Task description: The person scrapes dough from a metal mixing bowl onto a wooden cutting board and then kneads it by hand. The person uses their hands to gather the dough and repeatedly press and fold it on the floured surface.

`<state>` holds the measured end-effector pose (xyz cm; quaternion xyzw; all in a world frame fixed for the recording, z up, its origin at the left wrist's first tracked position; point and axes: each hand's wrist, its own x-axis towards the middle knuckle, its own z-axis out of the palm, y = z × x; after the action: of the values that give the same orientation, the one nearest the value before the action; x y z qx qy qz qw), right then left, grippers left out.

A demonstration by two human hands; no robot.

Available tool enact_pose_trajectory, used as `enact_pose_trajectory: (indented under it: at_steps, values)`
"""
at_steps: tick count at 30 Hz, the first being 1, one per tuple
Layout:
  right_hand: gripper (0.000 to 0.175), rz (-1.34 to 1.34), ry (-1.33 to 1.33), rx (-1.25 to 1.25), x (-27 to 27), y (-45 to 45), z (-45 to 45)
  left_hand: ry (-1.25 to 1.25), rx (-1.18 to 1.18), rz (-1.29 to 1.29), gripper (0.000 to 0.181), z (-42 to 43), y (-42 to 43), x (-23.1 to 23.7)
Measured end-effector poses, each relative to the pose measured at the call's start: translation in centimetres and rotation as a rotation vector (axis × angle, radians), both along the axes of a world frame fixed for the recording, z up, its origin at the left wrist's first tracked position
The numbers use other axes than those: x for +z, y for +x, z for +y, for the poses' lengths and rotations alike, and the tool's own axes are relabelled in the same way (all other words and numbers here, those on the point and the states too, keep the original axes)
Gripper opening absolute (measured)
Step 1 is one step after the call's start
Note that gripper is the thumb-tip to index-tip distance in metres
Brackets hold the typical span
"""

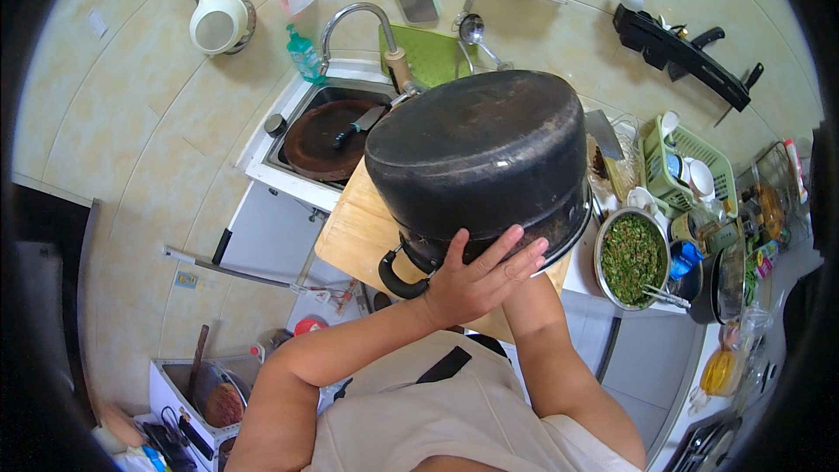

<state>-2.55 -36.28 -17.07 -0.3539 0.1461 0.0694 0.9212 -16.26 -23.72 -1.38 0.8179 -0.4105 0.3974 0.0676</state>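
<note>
A large black cooking pot point(475, 137) is tipped over above a wooden board point(351, 226), its scuffed bottom facing up. My left hand point(485, 269) lies on the pot's lower side near the rim, fingers spread. One looped black handle point(400, 278) sticks out left of that hand. My right forearm passes beneath the rim, and the pot and left hand hide the right hand. Whether the pot rests on the board cannot be seen.
Left of the pot, a sink point(308, 88) holds a round chopping board point(311, 144) with a knife point(357, 126) on it. A steel bowl of chopped greens point(632, 259) stands at right, before a green dish basket point(688, 137). The faucet point(357, 6) arches behind.
</note>
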Motion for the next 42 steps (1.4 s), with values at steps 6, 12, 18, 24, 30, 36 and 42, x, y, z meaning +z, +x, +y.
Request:
enact_pose_trajectory:
  at_steps: [6, 12, 18, 24, 30, 36, 42]
  values:
    - [0.045, -0.107, 0.106, 0.053, 2.1, 2.4, 0.4, -0.123, 0.038, 0.037, 0.030, -0.8, 0.3, 1.9]
    - [0.051, -0.153, -0.212, 0.012, 1.5, 3.2, 1.3, -0.325, 0.187, 0.130, 0.037, 1.2, 2.3, 6.7]
    - [0.064, -0.151, -0.308, -0.111, 1.8, 1.2, 2.4, -0.713, 0.209, 0.346, 0.035, 6.3, 4.7, 9.4]
    - [0.031, -0.168, -0.530, -0.204, 1.1, 0.3, 3.3, -1.062, 0.158, 0.540, 0.035, 10.4, 5.1, 9.1]
    - [0.028, -0.136, -0.482, -0.180, 0.8, -1.1, 4.6, -0.772, 0.294, 0.409, 0.035, 8.6, 1.8, 9.0]
    - [0.032, 0.054, -0.017, -0.006, -0.1, 0.9, 5.3, -0.336, 0.192, 0.173, 0.029, 4.9, -2.3, 7.4]
    - [0.038, -0.251, -0.178, -0.117, 4.1, 1.4, 2.1, -0.839, 0.242, 0.231, 0.033, 9.5, 0.8, 8.4]
